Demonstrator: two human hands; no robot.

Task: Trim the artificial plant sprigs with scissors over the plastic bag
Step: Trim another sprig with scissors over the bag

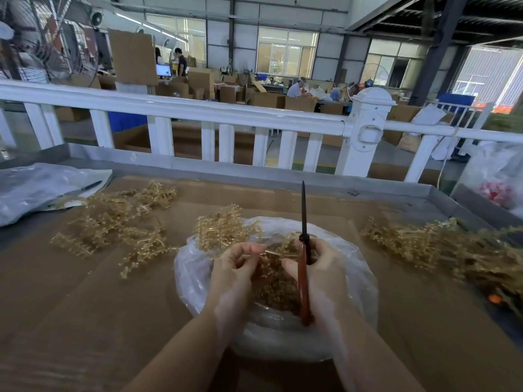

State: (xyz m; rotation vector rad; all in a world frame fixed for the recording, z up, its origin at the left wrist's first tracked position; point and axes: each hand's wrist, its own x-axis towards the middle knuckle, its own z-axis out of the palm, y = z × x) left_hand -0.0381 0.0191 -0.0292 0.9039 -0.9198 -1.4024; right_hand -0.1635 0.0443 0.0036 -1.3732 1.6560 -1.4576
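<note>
A clear plastic bag (359,281) sits open at the table's front middle, with brown trimmings heaped inside. Over it, my left hand (235,270) pinches a tan artificial sprig (223,230) by its thin stem. My right hand (319,270) grips red-handled scissors (304,244); their dark blades are together and point straight up. The stem runs from my left fingers toward the scissors' pivot. Tan sprigs lie in a loose pile on the left (119,222) and in a bigger heap on the right (441,244).
Brown cardboard (85,306) covers the metal-edged table. A crumpled plastic sheet (36,188) lies at the back left, and another bag with red pieces (498,190) stands at the right edge. A white railing (226,114) runs behind the table.
</note>
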